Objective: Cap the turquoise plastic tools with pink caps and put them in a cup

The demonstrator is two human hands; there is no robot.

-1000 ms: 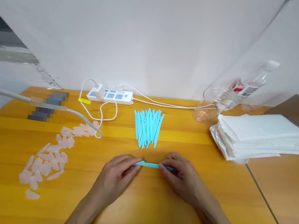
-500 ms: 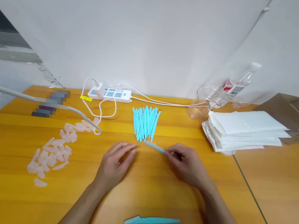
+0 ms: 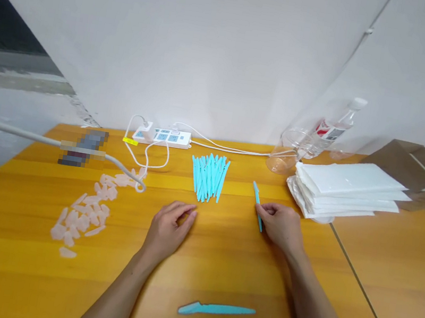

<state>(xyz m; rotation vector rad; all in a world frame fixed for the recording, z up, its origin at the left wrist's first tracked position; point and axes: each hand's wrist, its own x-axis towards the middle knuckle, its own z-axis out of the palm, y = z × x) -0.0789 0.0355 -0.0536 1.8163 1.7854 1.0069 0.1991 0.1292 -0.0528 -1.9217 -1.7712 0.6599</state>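
Between the thumb and fingers of my right hand (image 3: 280, 226) is a slim blue stick-like tool (image 3: 256, 193), upright in the view and tilted slightly, right of the pile. My left hand (image 3: 170, 227) rests on the table just below the pile, its thumb and forefinger apart with nothing between them. Several similar blue tools lie side by side in a pile (image 3: 208, 177) at the middle. Another blue tool (image 3: 216, 310) lies crosswise near the front, between my forearms. Many small translucent pinkish pieces (image 3: 83, 222) are scattered to the left.
A white power strip (image 3: 181, 140) with cables lies by the wall. A grey cable (image 3: 38, 137) crosses the left side over a blurred dark object (image 3: 84, 147). At the right are a clear cup (image 3: 279, 159), a bottle (image 3: 332, 132), stacked white packets (image 3: 349, 183) and brown cardboard (image 3: 397, 161).
My right hand has moved right, away from the pile, and the blue tool in it has turned from nearly level to nearly upright in the view. The camera view has shifted slightly.
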